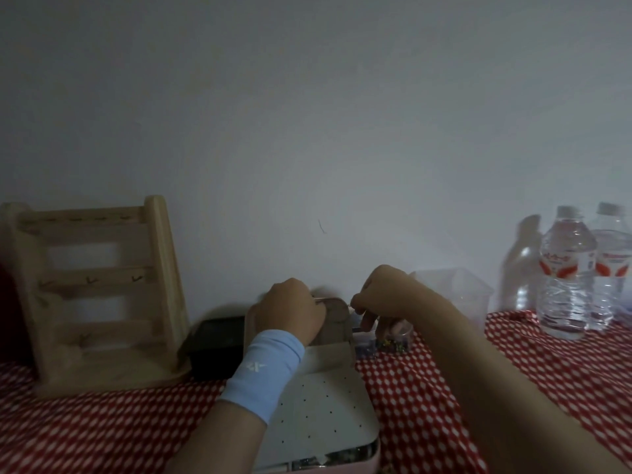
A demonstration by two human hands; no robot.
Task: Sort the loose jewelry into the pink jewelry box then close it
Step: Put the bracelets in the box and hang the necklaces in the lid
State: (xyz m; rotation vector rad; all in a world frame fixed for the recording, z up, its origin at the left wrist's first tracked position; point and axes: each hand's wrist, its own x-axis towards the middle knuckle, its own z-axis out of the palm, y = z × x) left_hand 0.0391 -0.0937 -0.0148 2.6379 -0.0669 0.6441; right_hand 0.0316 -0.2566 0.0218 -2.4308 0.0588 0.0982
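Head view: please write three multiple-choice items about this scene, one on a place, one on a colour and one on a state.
1. Where is the wooden stand?
A. right of the water bottles
B. at the left, on the cloth
C. on top of a bottle

2. What colour is the wristband by the left hand?
A. black
B. green
C. light blue

3. In what state is the pink jewelry box?
A. open
B. closed
C. turned upside down

Answers:
1 B: it stands on the red-and-white cloth, left of both hands.
2 C: the band is pale blue.
3 A: its white dotted panel lies bare, and the left hand and right hand hold a thin metal piece at its far end.
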